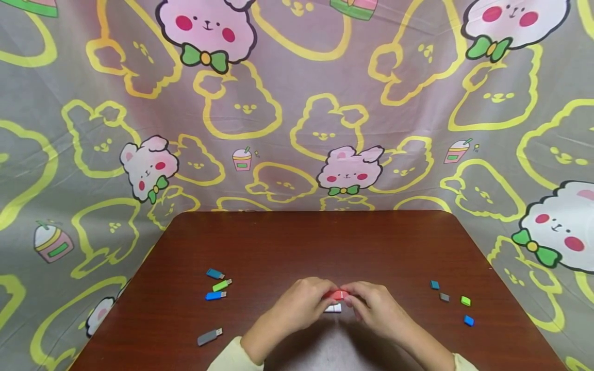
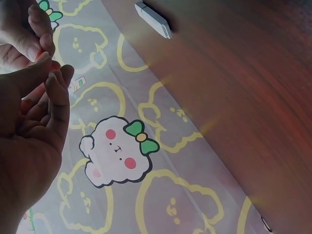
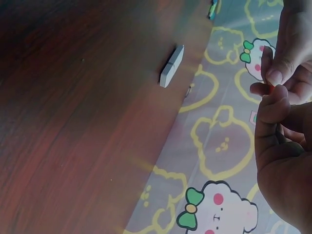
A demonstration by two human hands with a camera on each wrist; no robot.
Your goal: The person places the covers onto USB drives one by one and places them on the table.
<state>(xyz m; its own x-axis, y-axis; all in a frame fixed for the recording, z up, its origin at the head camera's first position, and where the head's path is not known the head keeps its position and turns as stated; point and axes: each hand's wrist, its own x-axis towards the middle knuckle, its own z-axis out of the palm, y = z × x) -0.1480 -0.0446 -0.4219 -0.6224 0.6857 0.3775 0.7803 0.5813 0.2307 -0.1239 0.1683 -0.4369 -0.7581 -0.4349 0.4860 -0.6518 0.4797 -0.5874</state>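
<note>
Both hands meet over the table, pinching a red USB stick between fingertips and thumbs. My left hand grips its left end; my right hand grips the right end, where a pale line crosses the stick. Fingers hide most of it in both wrist views, leaving slivers of red. Just below the hands in the head view, a white USB stick lies on the table, partly covered by the left hand. The left wrist view shows this white stick whole, with its cap on.
On the brown table, uncapped USB sticks lie at left: teal, green, blue and grey. Loose caps lie at right: teal, grey, green and blue. Patterned cloth hangs behind.
</note>
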